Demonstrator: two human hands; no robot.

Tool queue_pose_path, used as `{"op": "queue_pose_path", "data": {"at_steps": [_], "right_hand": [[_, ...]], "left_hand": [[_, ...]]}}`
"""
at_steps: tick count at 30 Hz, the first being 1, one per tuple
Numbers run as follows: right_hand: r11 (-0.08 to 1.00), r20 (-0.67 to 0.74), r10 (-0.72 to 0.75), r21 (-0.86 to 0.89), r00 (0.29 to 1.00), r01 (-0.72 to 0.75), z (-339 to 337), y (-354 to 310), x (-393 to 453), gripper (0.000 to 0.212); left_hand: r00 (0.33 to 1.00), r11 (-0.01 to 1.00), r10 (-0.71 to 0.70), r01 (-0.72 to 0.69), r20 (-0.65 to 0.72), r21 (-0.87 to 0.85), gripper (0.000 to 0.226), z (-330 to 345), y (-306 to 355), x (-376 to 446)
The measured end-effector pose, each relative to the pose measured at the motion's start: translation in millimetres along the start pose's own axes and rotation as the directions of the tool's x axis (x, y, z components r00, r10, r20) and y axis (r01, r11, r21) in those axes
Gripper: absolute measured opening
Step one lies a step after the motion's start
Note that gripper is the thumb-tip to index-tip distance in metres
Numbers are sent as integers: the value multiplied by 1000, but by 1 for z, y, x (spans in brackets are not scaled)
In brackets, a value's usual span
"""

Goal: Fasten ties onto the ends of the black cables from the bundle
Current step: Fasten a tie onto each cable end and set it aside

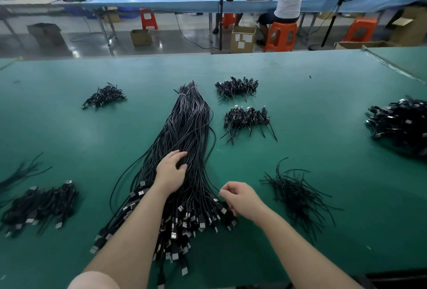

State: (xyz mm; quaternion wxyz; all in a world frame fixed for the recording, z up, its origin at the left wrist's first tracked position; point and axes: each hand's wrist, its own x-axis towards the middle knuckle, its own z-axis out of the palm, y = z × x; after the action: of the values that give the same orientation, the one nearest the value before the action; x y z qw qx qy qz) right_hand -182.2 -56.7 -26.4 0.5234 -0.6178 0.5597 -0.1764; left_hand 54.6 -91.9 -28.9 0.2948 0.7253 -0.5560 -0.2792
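Observation:
A long bundle of black cables (187, 127) lies down the middle of the green table (323, 94), tied at its far end, with USB plugs (182, 226) fanned out at the near end. My left hand (171, 173) rests on the middle of the bundle, fingers loosely curled into the cables. My right hand (240, 197) hovers at the bundle's right edge near the plugs, fingers curled; it seems to pinch a single thin cable, though this is hard to tell. A loose pile of black ties (298, 191) lies to the right of that hand.
Small coiled, tied cable heaps sit at the far left (104, 97), far centre (236, 88) and centre right (248, 119). Bigger heaps lie at the right edge (399, 124) and near left (39, 205). Beyond the table are stools, boxes and seated people.

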Motion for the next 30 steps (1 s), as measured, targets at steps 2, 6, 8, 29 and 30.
{"op": "queue_pose_path", "data": {"at_steps": [2,6,8,29,30], "right_hand": [[998,-5,-21,51,1000,21,0,2,-3,17],[995,-17,-60,74,998,61,0,5,-5,22],[996,-11,-65,56,998,66,-2,3,-6,24],[979,161,-182,120,970,163,-57,-73,-53,29],[978,192,-199,108,961,181,-62,-74,-58,29]], "left_hand": [[1000,1000,-1,1,-1,-12,42,0,0,1],[1000,1000,-3,3,-5,6,33,1,-3,0],[1000,1000,-13,13,-19,-5,27,0,-1,-1],[910,859,403,-414,101,301,19,26,57,-18],[911,864,397,-411,108,290,20,25,54,-17]]}}
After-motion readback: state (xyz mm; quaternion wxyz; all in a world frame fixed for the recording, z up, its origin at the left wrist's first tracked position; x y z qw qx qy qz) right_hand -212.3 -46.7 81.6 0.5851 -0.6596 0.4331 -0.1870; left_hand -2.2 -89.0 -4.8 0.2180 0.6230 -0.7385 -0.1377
